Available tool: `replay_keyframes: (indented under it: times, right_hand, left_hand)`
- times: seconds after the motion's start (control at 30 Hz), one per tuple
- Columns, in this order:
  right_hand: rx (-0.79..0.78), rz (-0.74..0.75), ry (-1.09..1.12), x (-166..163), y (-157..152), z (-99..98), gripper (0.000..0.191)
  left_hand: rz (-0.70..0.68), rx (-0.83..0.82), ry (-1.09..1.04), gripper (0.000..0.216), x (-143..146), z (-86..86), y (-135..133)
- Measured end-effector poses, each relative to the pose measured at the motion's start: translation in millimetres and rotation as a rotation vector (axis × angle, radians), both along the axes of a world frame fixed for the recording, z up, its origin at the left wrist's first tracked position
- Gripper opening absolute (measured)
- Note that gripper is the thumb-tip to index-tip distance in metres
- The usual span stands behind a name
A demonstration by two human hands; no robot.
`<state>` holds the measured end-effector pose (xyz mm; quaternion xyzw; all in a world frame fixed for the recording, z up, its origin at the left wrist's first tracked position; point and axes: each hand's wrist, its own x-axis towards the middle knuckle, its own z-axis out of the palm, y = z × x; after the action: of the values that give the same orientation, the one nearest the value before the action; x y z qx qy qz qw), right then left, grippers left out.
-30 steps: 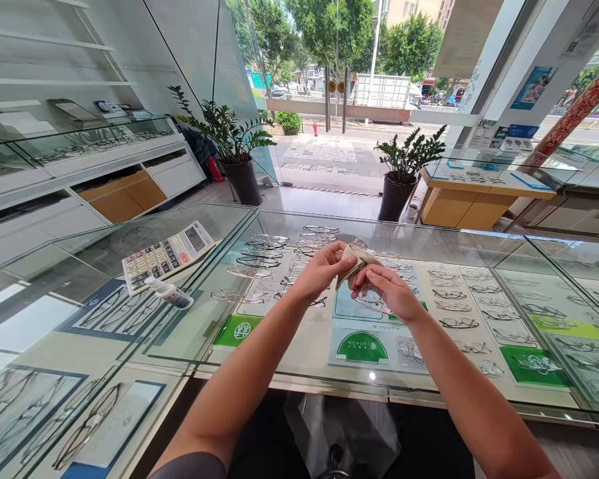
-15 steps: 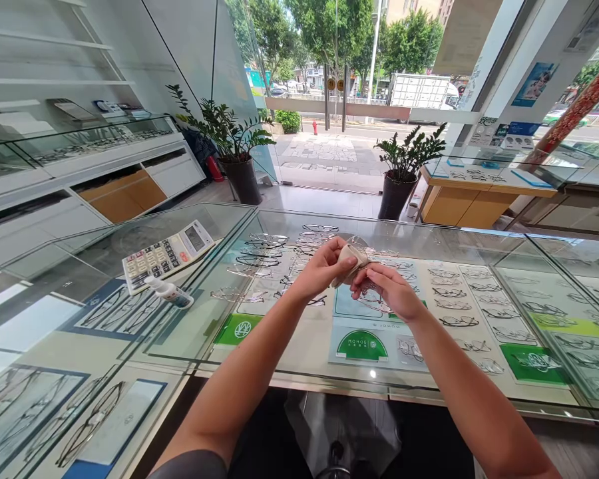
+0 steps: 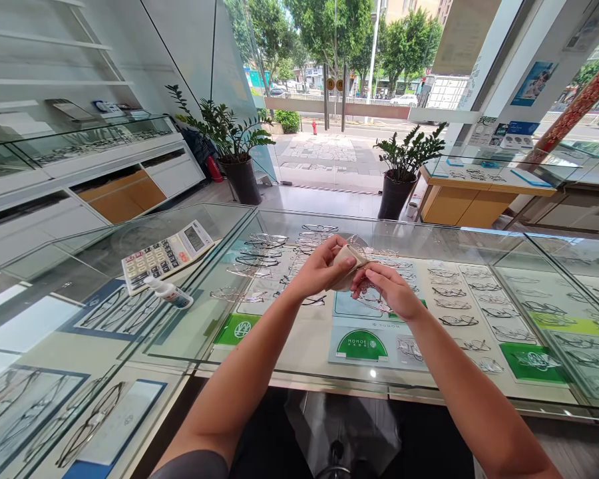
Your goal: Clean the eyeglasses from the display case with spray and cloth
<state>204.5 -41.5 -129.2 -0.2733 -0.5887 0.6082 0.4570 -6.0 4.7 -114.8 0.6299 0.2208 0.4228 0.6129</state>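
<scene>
Above the glass counter, my left hand is closed on a beige cloth, its thumb pressing from above. The cloth is folded over part of a pair of glasses, whose clear lens and thin rim show beyond it. My right hand pinches the glasses by the near side, close to the cloth, and its fingertips almost meet my left hand. Much of the frame is hidden by the cloth and fingers. Through the glass below lie rows of glasses.
On the left of the counter top are a calculator and a small white bottle lying tilted. A green logo card sits inside the display counter. Beyond it stand two potted plants and a glass door.
My left hand has shifted slightly, and the cloth now spreads lower and further left beneath it. My right hand stays nearly still. Outside, a white truck has moved right.
</scene>
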Motion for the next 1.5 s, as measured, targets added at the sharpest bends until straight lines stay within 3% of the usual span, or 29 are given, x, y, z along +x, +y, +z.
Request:
replay_keyframes:
  times: [0.23,0.63,0.8,1.0,1.17,1.5]
  right_hand:
    - [0.0,0.001,0.001,0,1,-2.2,0.037]
    - [0.006,-0.029,-0.025,1,1,-3.4,0.039]
    - [-0.022,-0.018,-0.002,1,1,-2.9,0.037]
    - [-0.021,-0.017,0.0,4,0,-0.5,0.037]
    - [-0.02,-0.016,-0.018,4,3,-4.0,0.036]
    - [-0.061,0.02,0.057,4,2,-4.1,0.034]
  left_hand:
    - [0.009,-0.01,0.012,0.047,-3,1.9,1]
    - [0.036,-0.228,-0.161,0.055,11,-5.9,-2]
    - [-0.052,-0.203,-0.2,0.05,15,-7.5,-5]
    - [-0.04,-0.149,-0.12,0.048,11,-3.6,-5]
    - [-0.15,-0.111,-0.087,0.038,12,-1.5,-7]
    - [-0.153,-0.087,-0.115,0.037,15,1.8,-11]
